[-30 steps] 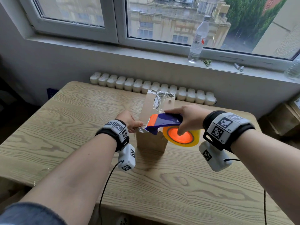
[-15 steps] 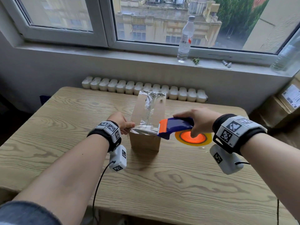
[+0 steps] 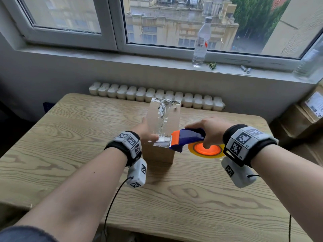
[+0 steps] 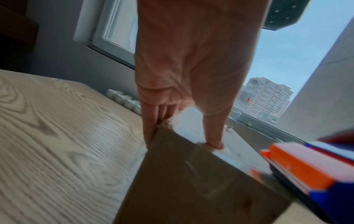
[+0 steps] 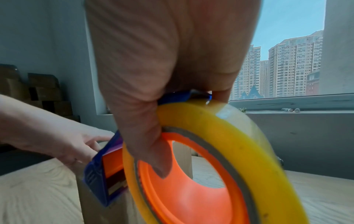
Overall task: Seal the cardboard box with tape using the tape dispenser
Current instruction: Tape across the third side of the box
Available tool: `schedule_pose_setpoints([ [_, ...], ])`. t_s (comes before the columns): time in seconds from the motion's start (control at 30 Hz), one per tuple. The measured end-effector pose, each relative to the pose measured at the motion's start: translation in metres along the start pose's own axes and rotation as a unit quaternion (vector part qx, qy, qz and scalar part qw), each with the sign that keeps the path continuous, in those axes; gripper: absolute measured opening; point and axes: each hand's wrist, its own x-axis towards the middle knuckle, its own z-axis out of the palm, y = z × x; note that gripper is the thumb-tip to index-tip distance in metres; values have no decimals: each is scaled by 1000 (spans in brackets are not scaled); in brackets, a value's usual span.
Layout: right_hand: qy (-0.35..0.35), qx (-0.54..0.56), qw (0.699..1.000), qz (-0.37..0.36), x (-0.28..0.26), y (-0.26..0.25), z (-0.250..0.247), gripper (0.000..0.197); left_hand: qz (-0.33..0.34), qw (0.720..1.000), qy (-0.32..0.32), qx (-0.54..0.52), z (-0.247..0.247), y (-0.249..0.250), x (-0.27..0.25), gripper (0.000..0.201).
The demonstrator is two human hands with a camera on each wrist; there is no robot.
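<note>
Compared with the frame half a second earlier, the left hand (image 3: 146, 130) has shifted from the near left corner of the cardboard box (image 3: 161, 130) to lie along its left side, fingers extended against the side wall and thumb (image 4: 214, 133) pressed flat on the taped top near the front edge. The tape dispenser (image 3: 187, 139) stays at the near right corner of the box top, with little change in position. The right hand (image 3: 208, 131) remains curled around the dispenser's blue handle, thumb hooked into the orange core of the yellow tape roll (image 5: 220, 159).

The box stands upright near the centre of the wooden table (image 3: 192, 198). It is plain brown cardboard, narrow and tall. Its top face carries a glossy clear tape layer over a printed label. The dispenser's orange blade guard rests against the near right edge of the top. A short clear strip runs from the blade to the point under the thumb.
</note>
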Motion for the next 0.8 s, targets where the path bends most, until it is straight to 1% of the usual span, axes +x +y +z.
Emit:
schedule_pose_setpoints([
  [0.07,-1,10,1000,2,1,0,0,85,-28,999,-12,29,12,6,1,115],
  [0.1,0,12,1000,3,1,1,0,85,-41,998,-10,36,16,8,3,121],
  [0.17,-1,14,1000,7,2,3,0,84,-65,997,-14,29,19,11,5,126],
  [0.27,1,9,1000,9,2,4,2,85,-86,996,-27,16,20,10,6,129],
  [0.4,4,24,1000,13,2,8,5,88,-67,996,-20,56,27,7,6,122],
  [0.47,8,28,1000,10,3,10,7,89,-67,995,-18,68,28,6,7,120],
  [0.7,15,66,998,7,-1,23,16,90,-69,995,25,73,34,2,13,121],
  [0.8,26,82,996,6,-5,29,23,91,-69,994,29,79,34,0,15,123],
])
